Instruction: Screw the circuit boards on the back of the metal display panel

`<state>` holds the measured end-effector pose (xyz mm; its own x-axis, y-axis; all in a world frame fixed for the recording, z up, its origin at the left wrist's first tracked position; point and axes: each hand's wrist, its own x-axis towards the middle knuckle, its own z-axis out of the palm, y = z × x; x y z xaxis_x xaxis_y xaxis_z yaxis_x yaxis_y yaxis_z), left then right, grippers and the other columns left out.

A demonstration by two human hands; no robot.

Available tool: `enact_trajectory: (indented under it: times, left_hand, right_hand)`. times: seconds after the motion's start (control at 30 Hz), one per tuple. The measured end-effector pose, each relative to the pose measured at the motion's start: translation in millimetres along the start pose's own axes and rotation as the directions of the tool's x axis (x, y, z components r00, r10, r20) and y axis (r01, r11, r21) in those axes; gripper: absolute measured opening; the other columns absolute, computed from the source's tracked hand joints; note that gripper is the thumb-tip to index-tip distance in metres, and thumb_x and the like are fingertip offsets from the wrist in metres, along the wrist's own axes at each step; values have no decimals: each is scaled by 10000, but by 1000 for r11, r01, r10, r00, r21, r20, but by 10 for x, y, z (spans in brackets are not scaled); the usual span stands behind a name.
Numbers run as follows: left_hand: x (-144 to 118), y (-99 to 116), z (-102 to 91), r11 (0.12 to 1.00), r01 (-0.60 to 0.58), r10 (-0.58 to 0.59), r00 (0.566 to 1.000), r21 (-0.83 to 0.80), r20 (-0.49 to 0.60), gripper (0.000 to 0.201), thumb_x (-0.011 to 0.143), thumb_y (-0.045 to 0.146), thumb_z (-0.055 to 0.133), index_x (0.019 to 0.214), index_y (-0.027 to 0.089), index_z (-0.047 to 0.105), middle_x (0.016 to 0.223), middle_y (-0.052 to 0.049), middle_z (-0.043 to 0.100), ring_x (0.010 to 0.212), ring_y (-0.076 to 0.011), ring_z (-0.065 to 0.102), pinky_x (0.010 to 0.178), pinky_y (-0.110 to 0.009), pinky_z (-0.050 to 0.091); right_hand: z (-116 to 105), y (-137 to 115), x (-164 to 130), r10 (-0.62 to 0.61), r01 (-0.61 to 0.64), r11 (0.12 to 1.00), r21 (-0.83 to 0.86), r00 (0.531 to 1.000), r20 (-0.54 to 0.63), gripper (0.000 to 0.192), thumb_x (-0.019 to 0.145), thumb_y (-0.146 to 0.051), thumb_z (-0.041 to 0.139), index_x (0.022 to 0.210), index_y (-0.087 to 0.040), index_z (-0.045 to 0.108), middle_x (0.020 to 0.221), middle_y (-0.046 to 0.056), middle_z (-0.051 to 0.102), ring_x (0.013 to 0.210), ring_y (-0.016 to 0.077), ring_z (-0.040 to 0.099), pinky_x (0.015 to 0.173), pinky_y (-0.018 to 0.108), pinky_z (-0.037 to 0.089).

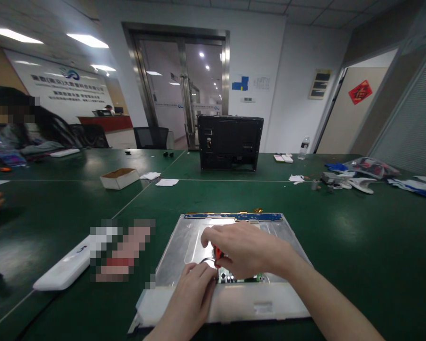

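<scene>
A flat display panel (173, 241) lies back side up in front of me, with a metal back and a blue circuit strip (234, 217) along its far edge. A small green circuit board (230, 277) with silvery parts sits on its near half. My right hand (239, 246) is closed round a red-and-black screwdriver (218, 255) above the board; its tip is hidden. My left hand (197, 284) rests on the panel beside the board. Its fingers are bent together near a dark cable (208, 260), and what they pinch, if anything, is hidden.
To the left lies a long white object (67, 267). A cardboard box (119, 178) and papers (166, 182) lie farther back. Behind the panel stands a black monitor housing (230, 142). A bottle (304, 148) and scattered parts (335, 180) are at the right. Another person (17, 118) sits at the left.
</scene>
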<state>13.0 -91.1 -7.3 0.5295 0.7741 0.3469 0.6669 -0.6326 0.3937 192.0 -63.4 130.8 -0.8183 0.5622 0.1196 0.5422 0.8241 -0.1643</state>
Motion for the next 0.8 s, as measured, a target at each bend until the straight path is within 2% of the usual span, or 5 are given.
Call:
enact_trajectory:
  times: [0.23, 0.4, 0.57, 0.67, 0.8]
  left_hand:
    - [-20, -40, 38, 1000, -21, 21, 1000, 3, -23, 206, 865, 89, 411, 905, 217, 567, 920, -54, 644, 850, -229, 590, 776, -373, 423]
    - [-8, -19, 15, 1000, -4, 4, 1000, 4, -10, 193, 856, 86, 412, 857, 213, 558, 846, -40, 634, 796, -223, 587, 753, -366, 426]
    - [-7, -24, 22, 1000, 10, -10, 1000, -12, -2, 181, 869, 112, 407, 855, 213, 557, 841, -47, 634, 779, -218, 579, 755, -367, 431]
    - [-15, -37, 32, 1000, 14, -14, 1000, -16, 10, 193, 872, 114, 393, 880, 211, 560, 865, -58, 633, 803, -223, 579, 768, -372, 433]
    - [-13, -34, 24, 1000, 10, -10, 1000, -9, 25, 204, 877, 113, 380, 898, 207, 560, 889, -66, 632, 827, -230, 582, 771, -379, 437]
  right_hand:
    - [42, -63, 16, 132, -137, 975, -175, 990, -41, 302, 859, -466, 542, 993, -197, 561, 804, 37, 692, 691, 199, 634, 493, 268, 314]
    - [51, -54, 36, 175, -188, 955, -231, 982, -75, 313, 924, -451, 447, 840, -197, 609, 706, 30, 680, 636, 184, 627, 493, 260, 291]
    - [41, -29, 37, 144, -149, 970, -193, 989, -42, 194, 880, -321, 499, 989, -186, 586, 813, 45, 701, 689, 185, 628, 507, 266, 290]
    - [21, -23, 16, 88, -92, 987, -130, 995, -36, 242, 840, -253, 507, 1069, -180, 537, 919, 52, 692, 744, 179, 622, 515, 275, 299]
    - [-19, -19, -29, 35, -36, 998, -59, 999, -12, 272, 791, -204, 527, 1064, -196, 524, 936, 35, 678, 755, 164, 602, 515, 271, 288]
